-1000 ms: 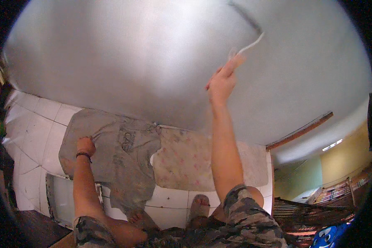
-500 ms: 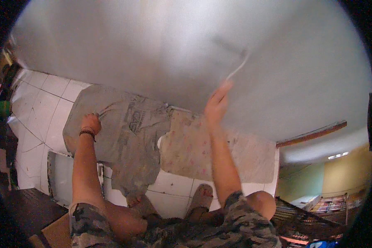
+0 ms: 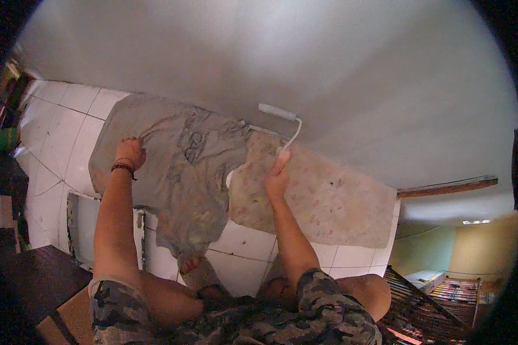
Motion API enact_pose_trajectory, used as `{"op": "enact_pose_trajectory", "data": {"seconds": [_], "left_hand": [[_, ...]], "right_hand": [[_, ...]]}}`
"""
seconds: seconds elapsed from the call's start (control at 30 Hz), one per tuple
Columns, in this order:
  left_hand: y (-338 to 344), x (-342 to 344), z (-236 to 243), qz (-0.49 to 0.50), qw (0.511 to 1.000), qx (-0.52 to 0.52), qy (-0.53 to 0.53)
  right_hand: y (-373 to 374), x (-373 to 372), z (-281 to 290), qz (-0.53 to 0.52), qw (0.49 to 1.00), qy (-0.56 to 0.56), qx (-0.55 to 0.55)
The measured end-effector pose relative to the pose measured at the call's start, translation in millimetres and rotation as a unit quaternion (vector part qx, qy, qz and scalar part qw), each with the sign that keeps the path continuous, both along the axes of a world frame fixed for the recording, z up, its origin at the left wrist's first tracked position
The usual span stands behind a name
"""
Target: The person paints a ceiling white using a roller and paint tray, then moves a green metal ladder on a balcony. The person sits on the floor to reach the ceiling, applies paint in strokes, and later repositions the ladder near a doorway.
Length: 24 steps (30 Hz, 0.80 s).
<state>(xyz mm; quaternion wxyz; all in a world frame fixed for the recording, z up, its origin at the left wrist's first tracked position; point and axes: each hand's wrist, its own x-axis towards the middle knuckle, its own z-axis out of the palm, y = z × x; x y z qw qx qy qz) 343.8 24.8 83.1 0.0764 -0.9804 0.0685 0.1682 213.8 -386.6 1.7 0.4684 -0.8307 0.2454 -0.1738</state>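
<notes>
While the right hand (image 3: 277,179) was wrapped around the lower end of the paint roller (image 3: 285,114), fingers closed about it, the white sleeve (image 3: 275,110) lay slantwise close to the foot of the grey wall (image 3: 357,86), just beyond the mottled sheet (image 3: 322,198) spread on the tiled floor (image 3: 242,238); whether it touched the wall could not be told. The tool was probably light, with its weight gathered at the sleeve end, so that it would tend to tip forward in a loose grip. Its thin, bent wire arm (image 3: 294,134) looked stiff, while the sleeve was presumably soft, and slick if wet, which made it a poor place to take hold; the lower end, below the bend, was the better one, just where the fist had it. The left hand (image 3: 131,152), with a dark bracelet (image 3: 122,167) at its wrist, was curled in over the grey cloth (image 3: 167,184), its fingers drawn together, though whether they pinched a fold or only rested could not be made out. As for writing, the cloth bore dark printed lettering, rucked and broken by creases, and no label could be made out on the roller or on the mottled sheet
</notes>
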Motion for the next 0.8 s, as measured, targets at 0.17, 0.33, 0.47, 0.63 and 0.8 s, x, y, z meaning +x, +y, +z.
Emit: {"op": "enact_pose_trajectory", "data": {"seconds": [0.17, 0.33, 0.47, 0.63, 0.8], "left_hand": [[14.0, -13.6, -10.0, -0.023, 1.000, 0.017, 0.005], [21.7, -3.2, -23.1, -0.044, 0.998, -0.015, -0.037], [5.6, 2.3, -5.0, -0.042, 0.998, -0.023, -0.032], [17.0, -7.5, -8.6, -0.022, 0.999, 0.036, -0.022], [14.5, 0.4, 2.7, -0.008, 1.000, 0.016, -0.019]], "right_hand": [[25.0, 54.5, 110.2, -0.084, 0.977, -0.195, -0.022], [-4.2, 86.2, 149.3, -0.046, 0.982, -0.183, -0.025], [-7.8, 34.0, -5.2, -0.042, 0.972, -0.154, -0.172], [15.4, 14.4, 28.6, 0.019, 0.995, 0.076, 0.057], [7.5, 98.4, 204.2, -0.030, 0.969, -0.232, -0.074]]}}
